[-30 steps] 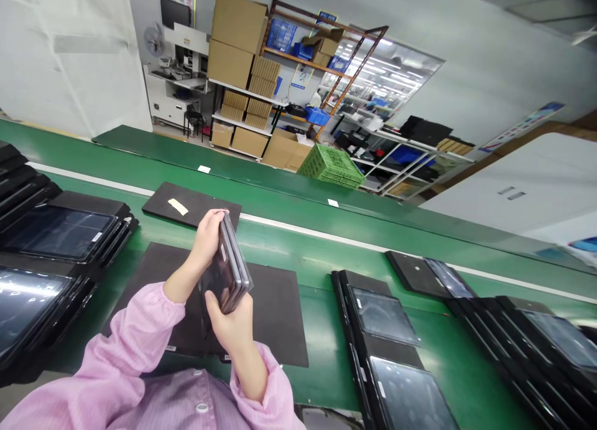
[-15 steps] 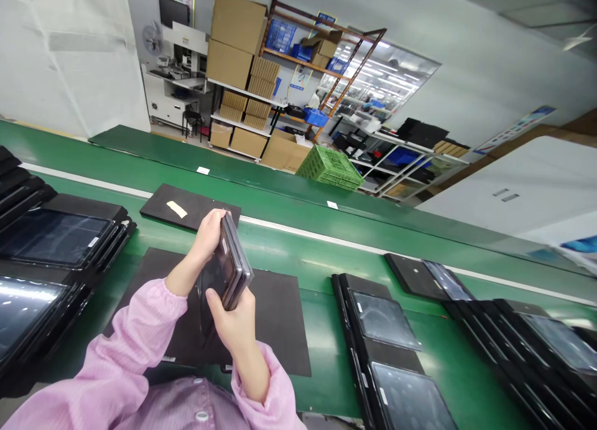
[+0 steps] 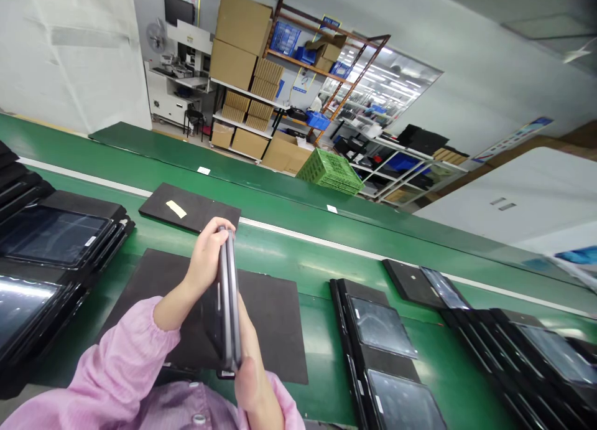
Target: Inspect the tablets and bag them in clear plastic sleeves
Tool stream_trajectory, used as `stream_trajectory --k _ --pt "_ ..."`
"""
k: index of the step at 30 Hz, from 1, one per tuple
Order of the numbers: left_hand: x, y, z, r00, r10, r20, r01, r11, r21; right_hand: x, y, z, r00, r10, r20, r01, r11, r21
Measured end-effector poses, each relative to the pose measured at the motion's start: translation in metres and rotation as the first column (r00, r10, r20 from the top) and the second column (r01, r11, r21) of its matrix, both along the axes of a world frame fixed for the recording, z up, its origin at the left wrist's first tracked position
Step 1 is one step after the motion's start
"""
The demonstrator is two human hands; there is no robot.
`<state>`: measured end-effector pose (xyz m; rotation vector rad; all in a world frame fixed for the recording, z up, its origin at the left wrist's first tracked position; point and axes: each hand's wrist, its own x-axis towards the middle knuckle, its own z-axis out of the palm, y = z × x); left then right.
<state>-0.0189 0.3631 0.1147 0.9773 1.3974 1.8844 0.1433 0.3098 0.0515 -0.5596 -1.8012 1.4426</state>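
I hold a dark tablet (image 3: 227, 299) on edge, upright, above a black mat (image 3: 275, 330) on the green bench. My left hand (image 3: 208, 256) grips its top end, fingers curled over the edge. At the bottom end my right hand (image 3: 249, 368) clasps it from the right side. The tablet's thin side faces me, so its screen is hidden. Both pink sleeves (image 3: 116, 368) show at the bottom of the view.
Stacks of dark tablets lie at the left (image 3: 46, 237) and right (image 3: 382, 330) of the mat. A black pad with a yellow label (image 3: 186, 207) lies beyond. A green conveyor belt (image 3: 303, 231) runs across, with a green crate (image 3: 330, 168) and box shelves (image 3: 247, 75) behind.
The tablet has turned from a tilted face-on angle to edge-on, and both hands have come lower and closer to me.
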Motion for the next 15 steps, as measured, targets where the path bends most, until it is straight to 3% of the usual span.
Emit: stream_trajectory --k 2,5,9,15 --pt "0.005 -0.009 -0.003 0.998 -0.043 -0.040 0.048 0.992 0.119 0.002 0.000 0.001 0.997 0.066 -0.030 -0.066 0.998 -0.001" --pt "0.009 -0.014 -0.018 0.987 -0.111 -0.115 0.135 0.964 0.228 -0.001 0.002 0.000 1.000 0.014 0.016 -0.013 0.999 -0.050" --pt "0.008 -0.013 -0.031 0.979 -0.166 -0.118 0.190 0.953 0.237 -0.006 0.003 -0.006 0.996 -0.083 0.033 0.086 0.992 -0.096" --pt "0.005 -0.011 -0.032 0.973 -0.177 -0.150 0.215 0.931 0.294 -0.010 0.004 -0.005 0.994 -0.111 -0.002 0.109 0.985 -0.134"
